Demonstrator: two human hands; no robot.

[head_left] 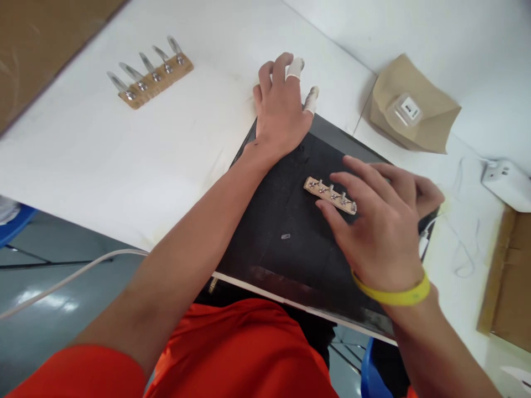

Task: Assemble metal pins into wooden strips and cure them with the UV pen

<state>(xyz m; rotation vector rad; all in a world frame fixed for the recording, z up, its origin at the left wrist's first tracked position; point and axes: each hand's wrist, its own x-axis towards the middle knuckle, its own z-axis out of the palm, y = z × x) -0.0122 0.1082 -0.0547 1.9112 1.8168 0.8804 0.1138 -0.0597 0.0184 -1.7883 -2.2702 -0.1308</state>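
Note:
My right hand (377, 221), with a yellow wristband (392, 290), hovers over the black mat (265, 249), thumb and fingers apart. Between thumb and forefinger lies a small light-brown strip (329, 195) carrying a row of short metal pegs. Whether the thumb touches its edge I cannot tell. A tiny clear piece (285, 236) lies on the mat nearby. My left hand (282, 105) rests at the mat's far left corner, its fingers bent and spread, with white covers on the thumb and forefinger. Its palm side is hidden.
On the white table (166, 160), a cardboard strip (160, 83) holds several clear nail-shaped tips on metal stands. A brown paper bag (431, 121) with a small clear box (406, 110) stands far right. Beyond are a white power strip (508, 179), a cable and cardboard (514, 276).

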